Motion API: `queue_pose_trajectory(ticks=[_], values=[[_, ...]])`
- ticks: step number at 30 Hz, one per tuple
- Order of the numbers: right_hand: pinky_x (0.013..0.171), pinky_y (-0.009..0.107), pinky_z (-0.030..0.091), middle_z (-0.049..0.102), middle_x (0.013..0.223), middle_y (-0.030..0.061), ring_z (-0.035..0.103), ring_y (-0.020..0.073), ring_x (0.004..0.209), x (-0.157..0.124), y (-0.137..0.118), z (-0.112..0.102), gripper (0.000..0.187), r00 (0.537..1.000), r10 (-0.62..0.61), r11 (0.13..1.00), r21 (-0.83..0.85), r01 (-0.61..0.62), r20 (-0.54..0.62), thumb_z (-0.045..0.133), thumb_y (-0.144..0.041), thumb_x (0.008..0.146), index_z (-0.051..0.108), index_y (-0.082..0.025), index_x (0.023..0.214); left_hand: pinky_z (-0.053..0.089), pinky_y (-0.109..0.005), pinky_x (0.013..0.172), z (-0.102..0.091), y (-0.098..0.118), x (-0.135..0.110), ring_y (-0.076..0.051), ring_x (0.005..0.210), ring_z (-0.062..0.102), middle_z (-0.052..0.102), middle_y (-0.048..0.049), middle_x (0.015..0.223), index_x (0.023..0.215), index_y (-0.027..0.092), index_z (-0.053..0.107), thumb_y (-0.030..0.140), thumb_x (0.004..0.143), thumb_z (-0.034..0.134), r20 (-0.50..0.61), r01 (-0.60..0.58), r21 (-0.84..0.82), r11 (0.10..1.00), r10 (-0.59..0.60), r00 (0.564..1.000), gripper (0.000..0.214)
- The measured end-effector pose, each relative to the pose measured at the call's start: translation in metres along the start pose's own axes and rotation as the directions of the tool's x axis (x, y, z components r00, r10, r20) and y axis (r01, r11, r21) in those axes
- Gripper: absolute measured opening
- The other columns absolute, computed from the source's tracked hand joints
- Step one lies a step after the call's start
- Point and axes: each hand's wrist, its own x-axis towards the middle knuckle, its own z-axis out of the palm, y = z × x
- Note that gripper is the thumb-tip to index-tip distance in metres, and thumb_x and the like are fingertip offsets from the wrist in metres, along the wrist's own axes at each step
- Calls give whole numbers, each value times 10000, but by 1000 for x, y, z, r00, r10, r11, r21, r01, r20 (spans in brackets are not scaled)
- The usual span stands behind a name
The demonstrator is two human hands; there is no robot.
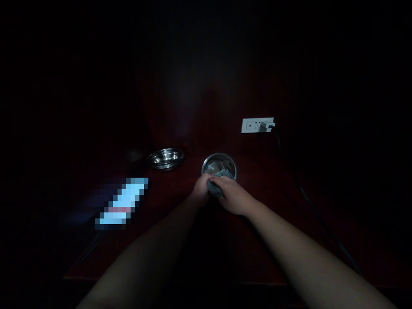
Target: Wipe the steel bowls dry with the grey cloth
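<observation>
A shiny metal bowl (213, 165) is tilted so that its inside faces me. My left hand (201, 188) is closed at the bowl's near left side, its fingers mostly hidden behind the bowl. A grey-green cloth (214, 189) is bunched at the near rim and partly inside the bowl. My right hand (232, 194) is closed on this cloth, with its thumb pointing left near the left thumb. Whether the bowl's base touches the table cannot be made out.
More metal bowls (166, 159), apparently stacked, stand to the left on the dark red table (180, 189). A lit, blurred screen (124, 204) lies at the left. On the back wall is a socket (250, 125) with a plug (266, 126); a cable (317, 212) runs down the right.
</observation>
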Motion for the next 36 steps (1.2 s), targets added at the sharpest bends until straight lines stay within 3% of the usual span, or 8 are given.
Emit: queue_pose_trajectory(ticks=[3, 8, 16, 20, 26, 31, 36], values=[[1011, 409, 368, 497, 1293, 127, 454, 230, 1203, 0, -1, -1, 590, 999, -19, 1000, 10, 19, -29, 479, -3, 670, 478, -160, 1239, 460, -290, 832, 3, 3, -3, -155, 687, 638, 675, -35, 657, 681, 112, 656, 219, 737, 543, 53, 22, -16, 1000, -21, 998, 165], [964, 393, 403, 537, 1214, 115, 494, 224, 1143, 1, -2, -6, 570, 1000, 8, 1000, -25, -8, -12, 480, 2, 649, 517, -161, 1195, 412, -364, 981, 10, 8, -8, -244, 992, 638, 716, -118, 909, 943, 90, 677, 444, 848, 448, 220, 36, -109, 993, -12, 975, 431], [950, 400, 391, 600, 1085, 126, 525, 248, 1050, 3, -3, -8, 387, 989, 148, 968, -204, -148, -13, 499, -68, 715, 595, -141, 1083, 376, -371, 1039, 12, 8, -9, -247, 1119, 580, 703, -126, 993, 1013, 95, 653, 468, 870, 416, 216, 79, -115, 990, -53, 975, 465], [935, 404, 400, 590, 1075, 131, 521, 262, 1036, 2, -4, -8, 369, 987, 162, 957, -243, -156, 5, 503, -87, 717, 604, -136, 1069, 374, -375, 1039, 11, 7, -9, -250, 1117, 580, 703, -130, 985, 996, 90, 656, 472, 877, 401, 234, 90, -109, 990, -63, 970, 475], [981, 412, 388, 554, 1178, 120, 487, 240, 1123, 1, -4, -4, 514, 999, 15, 997, -70, -13, 29, 481, -38, 689, 532, -158, 1187, 365, -378, 1040, 12, 11, -9, -259, 1106, 587, 703, -141, 985, 999, 78, 662, 543, 866, 358, 235, 47, -130, 990, -15, 972, 571], [1056, 405, 348, 482, 1313, 136, 429, 211, 1247, -1, -4, 2, 641, 989, -144, 983, 113, 148, -43, 423, 17, 658, 444, -135, 1280, 375, -404, 1025, 10, 14, -6, -280, 1113, 578, 698, -150, 992, 1013, 84, 659, 690, 815, 255, 218, 48, -194, 980, -5, 976, 755], [1074, 446, 329, 454, 1354, 150, 407, 230, 1273, -1, -1, 8, 665, 988, -125, 980, 142, 138, -94, 431, 14, 663, 424, -131, 1312, 371, -364, 1031, 8, 13, -1, -248, 1064, 605, 711, -129, 895, 927, 78, 676, 548, 881, 286, 197, 56, -177, 983, -21, 980, 612]])
